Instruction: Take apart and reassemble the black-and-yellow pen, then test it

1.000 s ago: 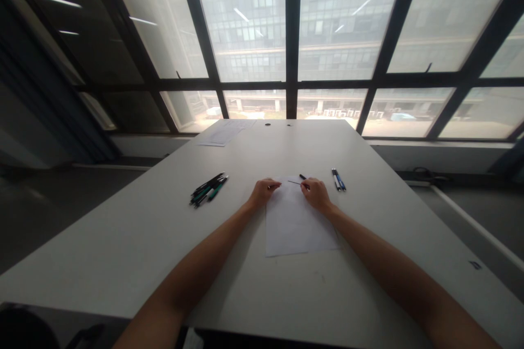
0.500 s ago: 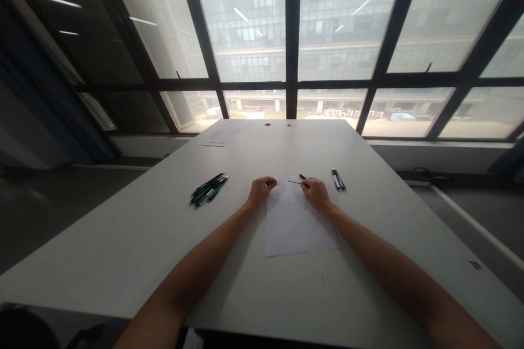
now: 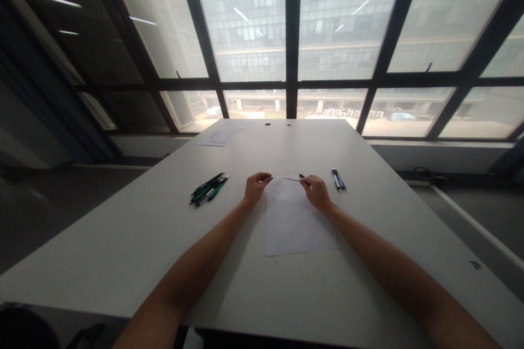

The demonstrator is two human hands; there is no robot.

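Observation:
Over the left top corner of a white sheet of paper (image 3: 301,223), my left hand (image 3: 256,187) is closed in a pinch. A tiny pale tip shows at its fingertips, too small to name. On the other side, my right hand (image 3: 316,192) pinches a thin dark pen refill (image 3: 291,179), whose free end points left across the paper's top edge. A gap separates that end from my left fingers. Just behind the right fingers, a short dark piece (image 3: 302,175) shows; I cannot tell whether it is held or lying there.
A pile of black and green pens (image 3: 208,190) lies left of the paper. Blue and white pens (image 3: 338,180) lie to the right. Printed sheets (image 3: 221,133) sit at the white table's (image 3: 123,251) far left, before tall windows. A small dark mark (image 3: 475,265) is near the right edge.
My left hand has moved a little left and away from the refill, widening the gap. The refill in my right hand has shifted slightly left and up.

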